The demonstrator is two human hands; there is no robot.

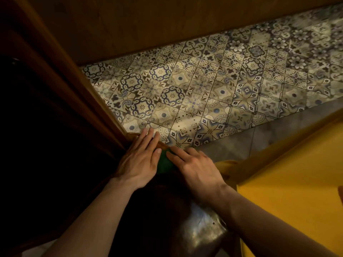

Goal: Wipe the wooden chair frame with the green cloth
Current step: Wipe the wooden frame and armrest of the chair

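Cloth (164, 162), green, lies on wooden frame (163, 144), pressed between flat left hand (138, 160) and right hand (196, 168), fingers extended, unclenched

A home interior, dimly lit: ornate patterned floor tiles (194, 93), dark wooden furniture (61, 75), and yellow fabric (289, 191).

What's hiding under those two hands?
A green cloth peeks out between the left hand and right hand. Both lie flat over it on the wooden chair frame. Most of the cloth and the wood beneath are covered.
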